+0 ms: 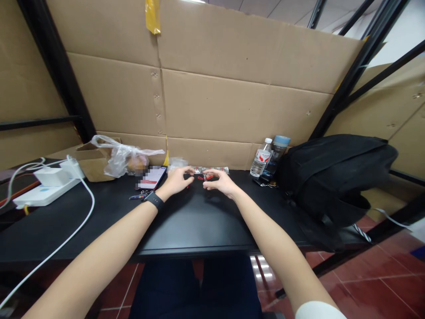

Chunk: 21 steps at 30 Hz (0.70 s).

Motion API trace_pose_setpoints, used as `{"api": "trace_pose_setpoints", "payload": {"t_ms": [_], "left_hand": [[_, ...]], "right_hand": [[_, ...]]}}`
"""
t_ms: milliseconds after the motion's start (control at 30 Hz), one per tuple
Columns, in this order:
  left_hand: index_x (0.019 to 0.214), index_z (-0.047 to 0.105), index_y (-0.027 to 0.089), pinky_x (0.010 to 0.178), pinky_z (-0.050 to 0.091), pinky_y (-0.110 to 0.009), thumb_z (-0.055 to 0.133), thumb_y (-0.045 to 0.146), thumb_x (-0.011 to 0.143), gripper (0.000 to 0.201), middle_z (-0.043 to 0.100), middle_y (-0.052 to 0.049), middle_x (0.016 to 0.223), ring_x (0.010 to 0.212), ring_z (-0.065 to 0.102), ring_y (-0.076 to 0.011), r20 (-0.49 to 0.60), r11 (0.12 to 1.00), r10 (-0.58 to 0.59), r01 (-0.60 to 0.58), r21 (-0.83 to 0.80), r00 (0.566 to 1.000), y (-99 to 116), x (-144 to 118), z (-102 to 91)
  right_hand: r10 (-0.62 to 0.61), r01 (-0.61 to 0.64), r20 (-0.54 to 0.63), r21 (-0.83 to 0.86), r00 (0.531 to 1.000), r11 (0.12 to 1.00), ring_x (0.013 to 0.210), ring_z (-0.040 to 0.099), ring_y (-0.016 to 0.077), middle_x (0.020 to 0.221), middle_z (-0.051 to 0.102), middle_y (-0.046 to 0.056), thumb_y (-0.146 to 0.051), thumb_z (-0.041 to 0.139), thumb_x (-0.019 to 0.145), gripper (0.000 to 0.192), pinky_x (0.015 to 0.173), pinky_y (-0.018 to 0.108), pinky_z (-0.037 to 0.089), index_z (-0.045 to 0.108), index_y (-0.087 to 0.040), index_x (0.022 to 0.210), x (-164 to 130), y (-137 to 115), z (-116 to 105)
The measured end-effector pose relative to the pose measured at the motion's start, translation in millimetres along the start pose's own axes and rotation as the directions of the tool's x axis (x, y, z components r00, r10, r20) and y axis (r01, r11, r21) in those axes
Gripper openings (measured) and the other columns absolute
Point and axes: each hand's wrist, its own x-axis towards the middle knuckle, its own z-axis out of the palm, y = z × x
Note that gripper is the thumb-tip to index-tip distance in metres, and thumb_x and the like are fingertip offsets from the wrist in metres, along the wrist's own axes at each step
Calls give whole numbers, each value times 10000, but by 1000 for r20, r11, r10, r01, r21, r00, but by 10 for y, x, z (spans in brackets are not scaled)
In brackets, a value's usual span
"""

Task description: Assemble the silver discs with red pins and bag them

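Note:
My right hand pinches a small, shiny metal-looking piece between thumb and fingers, too small to name. My left hand hovers to its left over the black table, thumb and fingers apart, with nothing visible between them. A dark watch is on the left wrist. Thin red pieces show near the fingers, partly hidden. Just beyond the hands lie clear plastic packets along the foot of the cardboard wall.
Left of the hands are a phone, a plastic bag, a cardboard box and a white power strip with a trailing cable. To the right stand a water bottle, a blue-capped bottle and a black backpack.

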Motion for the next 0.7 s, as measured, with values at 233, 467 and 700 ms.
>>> {"api": "trace_pose_setpoints", "payload": {"t_ms": [233,467,700], "left_hand": [[1099,709,228,965,297,-515,553,279,891,265,687,-122,1236,1221,463,-368,-124,875,-31,87,476,992,-632,-13,-210],[877,694,208,952,265,-503,473,280,943,242,711,-120,1030,1159,462,-340,-242,840,-1,132,527,970,-640,24,-175],[864,655,224,970,275,-483,556,311,907,139,731,-109,989,1113,531,-324,-276,914,7,106,392,961,-172,-1,-245]], "right_hand": [[-43,33,-85,-120,995,992,748,708,137,1117,683,78,-260,878,664,546,644,254,613,709,-228,1182,13,-54,-165],[-54,38,-113,-137,992,990,771,678,134,1143,688,80,-283,878,651,557,639,250,598,709,-232,1179,-7,-124,-182],[-103,74,-178,-166,979,983,721,646,127,1061,689,60,-324,877,639,575,627,253,565,694,-208,1172,-44,-273,-292]]}}
